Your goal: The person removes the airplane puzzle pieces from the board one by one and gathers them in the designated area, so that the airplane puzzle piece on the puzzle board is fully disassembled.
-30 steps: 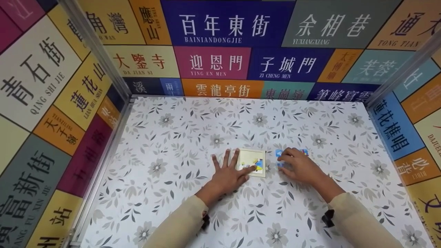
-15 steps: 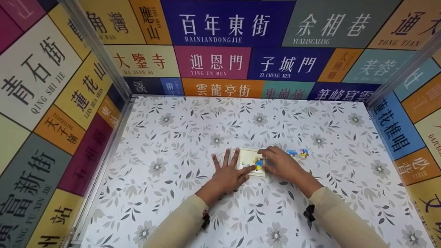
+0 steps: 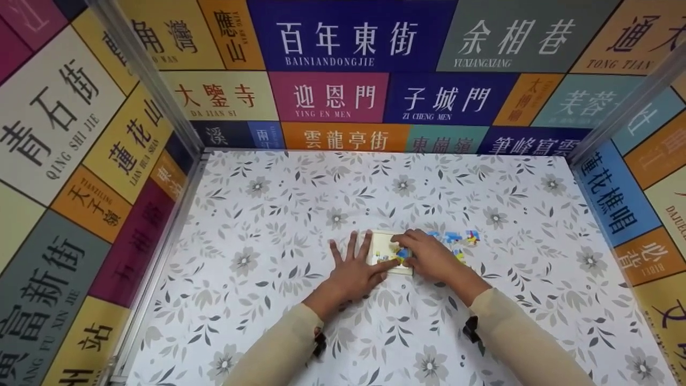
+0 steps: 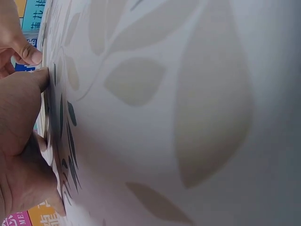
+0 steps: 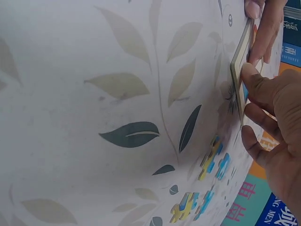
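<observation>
A small cream puzzle tray [image 3: 383, 239] lies on the table, with blue and yellow pieces in its lower part. My left hand [image 3: 351, 276] is spread at its left side, one finger reaching across the tray's lower part onto the pieces. From the right, my right hand [image 3: 431, 257] bends over the tray. Its thumb and fingertips close around a blue piece [image 3: 402, 252] at the right side; the fingers partly cover it. In the right wrist view, my right hand [image 5: 277, 117] has thumb and curled fingers at the tray edge [image 5: 238, 89], with blue showing between them.
Several loose blue, yellow and multicoloured pieces [image 3: 453, 236] lie just right of the tray, some near my right wrist. Flowered paper covers the table [image 3: 321, 332]. Walls with coloured sign panels [image 3: 332, 96] stand behind and at both sides.
My right hand has moved left from the loose pieces onto the tray, then slightly farther in. More of the loose pieces show. My left hand has stayed in place.
</observation>
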{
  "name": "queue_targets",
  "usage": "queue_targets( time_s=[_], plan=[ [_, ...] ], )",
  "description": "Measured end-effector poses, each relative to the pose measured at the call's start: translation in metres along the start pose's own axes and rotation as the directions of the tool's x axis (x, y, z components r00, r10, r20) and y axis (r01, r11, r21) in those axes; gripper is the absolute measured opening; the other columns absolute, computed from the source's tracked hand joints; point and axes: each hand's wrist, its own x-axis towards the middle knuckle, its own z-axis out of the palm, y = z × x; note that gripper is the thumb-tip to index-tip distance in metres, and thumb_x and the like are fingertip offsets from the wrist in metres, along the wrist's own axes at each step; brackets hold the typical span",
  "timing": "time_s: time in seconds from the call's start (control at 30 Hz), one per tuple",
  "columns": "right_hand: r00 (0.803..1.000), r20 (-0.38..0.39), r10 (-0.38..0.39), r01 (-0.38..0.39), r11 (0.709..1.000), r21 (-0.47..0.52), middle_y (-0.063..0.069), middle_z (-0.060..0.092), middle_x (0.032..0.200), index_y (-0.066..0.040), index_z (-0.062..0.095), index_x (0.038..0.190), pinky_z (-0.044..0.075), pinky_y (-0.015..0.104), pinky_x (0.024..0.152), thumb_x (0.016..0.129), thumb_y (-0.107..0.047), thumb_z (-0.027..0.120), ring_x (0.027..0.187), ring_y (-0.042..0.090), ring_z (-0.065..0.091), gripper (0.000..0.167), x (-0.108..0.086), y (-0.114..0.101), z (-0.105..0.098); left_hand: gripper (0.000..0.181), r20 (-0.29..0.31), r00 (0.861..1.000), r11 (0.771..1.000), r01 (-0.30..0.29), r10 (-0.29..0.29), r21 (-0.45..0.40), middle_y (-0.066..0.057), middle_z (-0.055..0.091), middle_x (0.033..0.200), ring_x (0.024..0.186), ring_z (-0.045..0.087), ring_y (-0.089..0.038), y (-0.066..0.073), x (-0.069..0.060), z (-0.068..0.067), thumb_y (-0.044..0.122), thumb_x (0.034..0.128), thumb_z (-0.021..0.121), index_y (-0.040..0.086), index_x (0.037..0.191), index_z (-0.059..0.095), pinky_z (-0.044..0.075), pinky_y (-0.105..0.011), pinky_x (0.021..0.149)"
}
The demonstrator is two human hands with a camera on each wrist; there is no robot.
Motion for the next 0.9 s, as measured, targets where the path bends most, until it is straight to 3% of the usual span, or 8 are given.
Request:
queue_targets(
  time_s=[0.43, 0.63, 0.9],
  plan=[
    [0.998, 0.056, 0.006, -0.004, 0.999, -0.044, 0.014, 0.061, 0.123, -0.008, 0.061, 0.147, 0.056, 0.055, 0.094, 0.097, 0.0, 0.082, 0.11, 0.034, 0.059, 0.054, 0.008, -0.005, 0.002, 0.049, -0.006, 1.0, 1.0, -0.012, 0.012, -0.005, -0.019, -0.004, 0.187, 0.171, -0.004, -0.054, 0.002, -0.001, -0.003, 0.059, 0.1172, 0.037, 0.066, 0.166, 0.032, 0.006, -0.094, 0.121],
    [0.998, 0.057, 0.012, -0.009, 0.998, -0.057, 0.013, 0.059, 0.116, -0.007, 0.064, 0.138, 0.053, 0.054, 0.09, 0.093, 0.002, 0.085, 0.103, 0.032, 0.056, 0.051, 0.011, -0.006, 0.002, 0.049, 0.001, 1.0, 1.0, -0.004, 0.004, -0.012, -0.018, -0.006, 0.187, 0.172, -0.006, -0.053, 0.002, 0.0, -0.002, 0.059, 0.1173, 0.036, 0.067, 0.166, 0.029, 0.004, -0.093, 0.121],
    [0.996, 0.077, 0.049, -0.047, 0.998, -0.033, 0.013, 0.058, 0.121, -0.007, 0.073, 0.129, 0.055, 0.054, 0.096, 0.091, 0.004, 0.085, 0.11, 0.032, 0.055, 0.042, 0.013, -0.007, 0.001, 0.05, 0.003, 1.0, 1.0, 0.002, -0.002, -0.011, -0.018, -0.006, 0.187, 0.172, -0.006, -0.053, 0.003, -0.002, -0.002, 0.059, 0.1175, 0.036, 0.068, 0.166, 0.027, 0.004, -0.093, 0.121]
  ],
)
